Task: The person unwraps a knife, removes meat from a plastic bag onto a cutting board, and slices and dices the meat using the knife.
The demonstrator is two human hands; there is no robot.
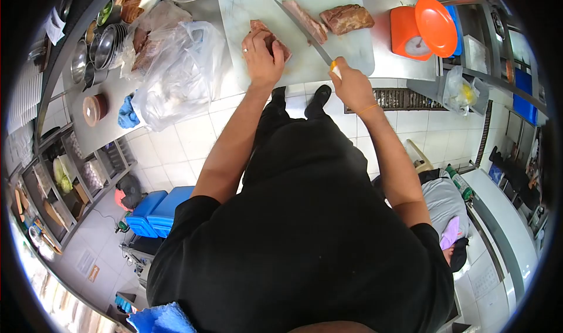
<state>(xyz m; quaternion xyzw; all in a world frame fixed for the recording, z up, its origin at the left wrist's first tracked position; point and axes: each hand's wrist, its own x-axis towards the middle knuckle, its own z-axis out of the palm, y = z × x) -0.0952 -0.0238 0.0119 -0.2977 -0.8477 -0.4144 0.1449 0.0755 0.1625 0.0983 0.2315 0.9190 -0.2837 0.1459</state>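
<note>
On the cutting board [249,5], the left hand [261,56] clasps a piece of meat [284,48] between bent fingers and thumb; the right hand [353,88] is closed around a knife [304,30], whose blade slants beside a thin strip [312,21] and a thicker slab [347,19]. An orange scale [404,31] stands on the tabletop [384,68], right of the board.
</note>
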